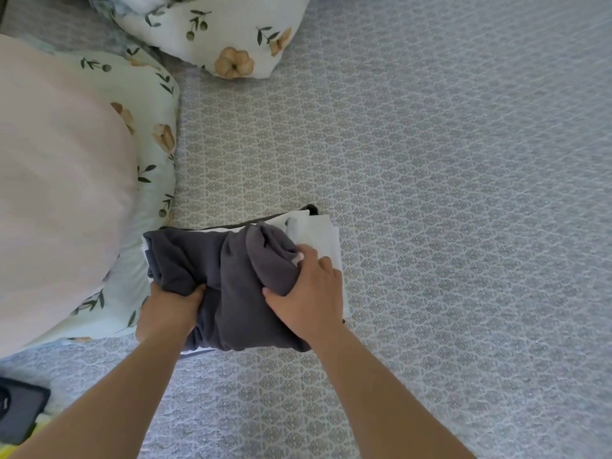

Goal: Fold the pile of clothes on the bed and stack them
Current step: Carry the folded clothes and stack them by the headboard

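A dark grey garment [231,279], folded but bunched, lies on top of a stack of folded clothes on the bed. Beneath it a white folded garment [318,233] shows at the stack's right side, with a thin dark edge of another piece behind it. My left hand [169,309] grips the grey garment's near left edge, thumb on top. My right hand [308,293] grips the bunched right part of the grey garment, fingers curled into the fabric, over the white piece.
The bed has a grey patterned cover [430,193]. A floral pillow [155,134] with a pink cushion [56,177] on it lies just left of the stack. A second floral pillow [225,28] sits at the back. A dark object [20,412] is at the lower left.
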